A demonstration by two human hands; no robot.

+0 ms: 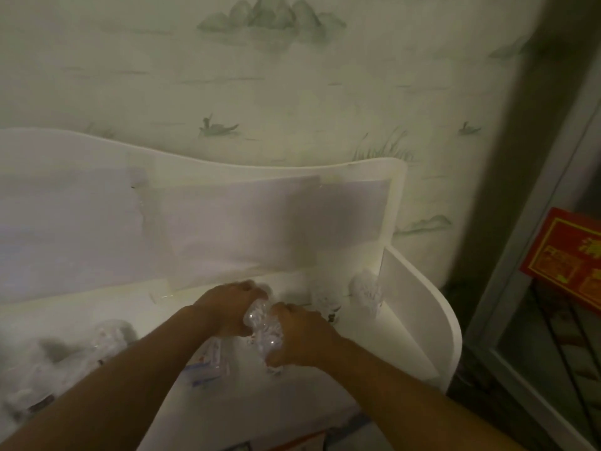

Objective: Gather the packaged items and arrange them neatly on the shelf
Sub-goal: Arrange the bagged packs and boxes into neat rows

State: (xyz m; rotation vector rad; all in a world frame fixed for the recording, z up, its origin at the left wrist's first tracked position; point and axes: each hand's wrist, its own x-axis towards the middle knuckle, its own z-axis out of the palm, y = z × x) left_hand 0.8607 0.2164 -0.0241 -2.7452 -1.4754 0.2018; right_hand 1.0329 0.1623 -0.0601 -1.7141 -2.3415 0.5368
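Loose packets lie at my left on the shelf. My left hand and right hand both grip one crinkly clear packet above it. I should set it upright beside the stood packet in the right corner, squeezing lightly.

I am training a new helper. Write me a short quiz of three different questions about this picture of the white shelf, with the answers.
1. True or false: both hands hold the same clear plastic packet.
2. Where does the upright packet stand? A) in the shelf's right corner, B) on the floor, C) on the red box.
3. Fill in: beside the shelf, at the right, there is a ___ box.

Key: 1 true: left hand and right hand grip it together. 2 A. 3 red.
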